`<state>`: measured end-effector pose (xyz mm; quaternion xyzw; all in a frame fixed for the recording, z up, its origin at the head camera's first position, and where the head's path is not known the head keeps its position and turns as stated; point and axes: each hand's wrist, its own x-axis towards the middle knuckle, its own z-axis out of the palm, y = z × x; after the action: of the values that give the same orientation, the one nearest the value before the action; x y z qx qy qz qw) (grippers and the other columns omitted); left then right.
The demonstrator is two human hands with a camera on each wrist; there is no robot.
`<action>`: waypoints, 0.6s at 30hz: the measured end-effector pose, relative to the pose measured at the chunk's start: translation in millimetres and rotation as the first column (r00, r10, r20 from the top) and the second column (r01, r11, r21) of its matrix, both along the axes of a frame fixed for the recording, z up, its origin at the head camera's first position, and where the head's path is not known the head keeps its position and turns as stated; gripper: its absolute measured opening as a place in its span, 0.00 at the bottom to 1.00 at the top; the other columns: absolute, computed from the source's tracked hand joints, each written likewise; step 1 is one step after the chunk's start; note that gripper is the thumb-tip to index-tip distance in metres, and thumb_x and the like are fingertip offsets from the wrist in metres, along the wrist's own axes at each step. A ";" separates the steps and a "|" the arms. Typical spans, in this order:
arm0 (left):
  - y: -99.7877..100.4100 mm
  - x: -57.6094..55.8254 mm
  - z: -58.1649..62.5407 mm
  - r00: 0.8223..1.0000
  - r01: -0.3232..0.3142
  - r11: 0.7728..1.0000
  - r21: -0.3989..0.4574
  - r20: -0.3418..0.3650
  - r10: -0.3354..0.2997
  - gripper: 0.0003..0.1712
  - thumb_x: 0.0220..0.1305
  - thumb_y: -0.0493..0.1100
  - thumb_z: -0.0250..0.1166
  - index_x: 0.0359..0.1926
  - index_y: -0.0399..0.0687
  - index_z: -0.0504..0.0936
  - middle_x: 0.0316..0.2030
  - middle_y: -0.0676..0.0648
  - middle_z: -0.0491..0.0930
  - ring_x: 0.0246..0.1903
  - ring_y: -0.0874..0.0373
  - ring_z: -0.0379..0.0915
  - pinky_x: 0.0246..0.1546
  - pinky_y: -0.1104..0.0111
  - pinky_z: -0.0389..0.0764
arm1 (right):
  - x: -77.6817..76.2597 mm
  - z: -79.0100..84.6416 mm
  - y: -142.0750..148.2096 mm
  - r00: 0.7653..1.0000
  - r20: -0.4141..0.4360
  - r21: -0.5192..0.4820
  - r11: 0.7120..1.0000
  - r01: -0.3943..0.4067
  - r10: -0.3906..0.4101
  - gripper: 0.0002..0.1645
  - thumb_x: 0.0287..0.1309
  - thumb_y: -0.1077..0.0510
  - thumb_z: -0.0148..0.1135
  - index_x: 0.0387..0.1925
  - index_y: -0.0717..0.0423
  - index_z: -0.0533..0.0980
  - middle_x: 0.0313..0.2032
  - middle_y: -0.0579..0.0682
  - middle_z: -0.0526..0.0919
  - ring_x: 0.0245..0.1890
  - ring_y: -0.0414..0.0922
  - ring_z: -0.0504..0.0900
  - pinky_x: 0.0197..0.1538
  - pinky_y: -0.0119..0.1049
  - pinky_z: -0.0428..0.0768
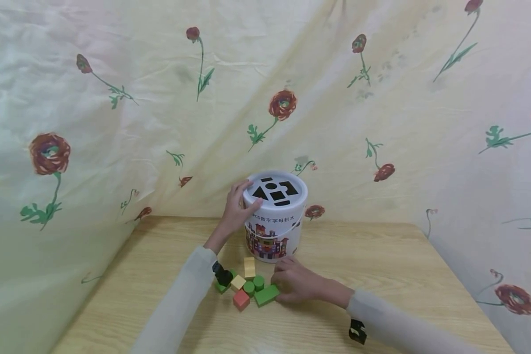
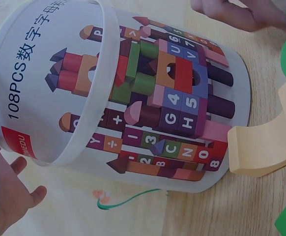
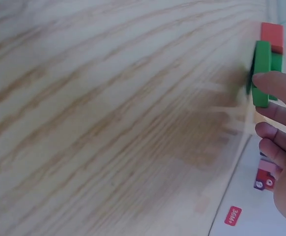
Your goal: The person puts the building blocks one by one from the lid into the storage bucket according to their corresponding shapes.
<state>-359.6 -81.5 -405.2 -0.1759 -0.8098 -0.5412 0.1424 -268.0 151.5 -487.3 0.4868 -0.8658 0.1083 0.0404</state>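
"Where were the hands?"

"In the head view, the left hand lay spread against the rim of the white bucket, around the centre; the right hand, lower down, gripped a green block."

"Was that grip clear?"

"Clearer from the right wrist: thumb on the block, upper right."

"And the left wrist view?"

"It plainly revealed a cream block's curve, at right."

Smooth plastic bucket, wood-grained tabletop
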 end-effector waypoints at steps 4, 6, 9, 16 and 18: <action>0.3 0.8 0.6 1.000 0.006 1.000 0.004 0.005 -0.006 0.44 0.62 0.65 0.66 0.75 0.57 0.65 0.75 0.49 0.57 0.71 0.47 0.53 0.67 0.41 0.70 | 1.2 5.9 5.3 0.994 0.084 -0.026 0.997 0.075 -0.073 0.18 0.49 0.48 0.76 0.42 0.48 0.85 0.42 0.41 0.78 0.47 0.38 0.69 0.57 0.40 0.72; 0.3 1.7 1.3 1.000 0.008 1.000 0.004 0.007 -0.008 0.44 0.63 0.65 0.65 0.75 0.57 0.65 0.75 0.49 0.56 0.72 0.47 0.52 0.68 0.41 0.69 | 1.8 9.0 7.3 0.991 0.098 -0.044 0.995 0.095 -0.090 0.19 0.48 0.48 0.77 0.43 0.48 0.84 0.43 0.41 0.79 0.49 0.39 0.69 0.58 0.40 0.73; 0.1 2.8 2.0 1.000 0.012 1.000 0.003 0.008 -0.012 0.44 0.63 0.64 0.65 0.75 0.57 0.65 0.75 0.49 0.56 0.72 0.47 0.52 0.68 0.40 0.69 | 2.7 13.1 9.4 0.990 0.102 -0.065 0.992 0.106 -0.099 0.19 0.48 0.49 0.77 0.43 0.48 0.84 0.45 0.42 0.80 0.50 0.40 0.70 0.59 0.42 0.73; 0.2 3.3 1.6 1.000 0.008 1.000 0.007 0.001 -0.008 0.44 0.63 0.64 0.65 0.75 0.56 0.65 0.75 0.49 0.56 0.72 0.47 0.53 0.68 0.42 0.70 | 4.5 19.4 12.6 0.994 0.046 -0.129 0.986 0.105 -0.100 0.17 0.49 0.50 0.76 0.40 0.49 0.83 0.44 0.43 0.80 0.49 0.40 0.70 0.57 0.41 0.73; 0.4 3.3 1.4 1.000 0.009 1.000 0.007 0.002 -0.009 0.44 0.63 0.64 0.65 0.75 0.56 0.65 0.75 0.48 0.56 0.72 0.46 0.53 0.67 0.42 0.72 | 5.0 21.4 13.3 0.995 0.018 -0.153 0.983 0.099 -0.097 0.16 0.49 0.50 0.77 0.40 0.49 0.83 0.44 0.43 0.80 0.48 0.40 0.70 0.57 0.42 0.73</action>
<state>-356.2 -81.1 -403.8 -0.1784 -0.8072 -0.5450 0.1399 -263.1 164.8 -465.9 0.4386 -0.8779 0.1752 0.0787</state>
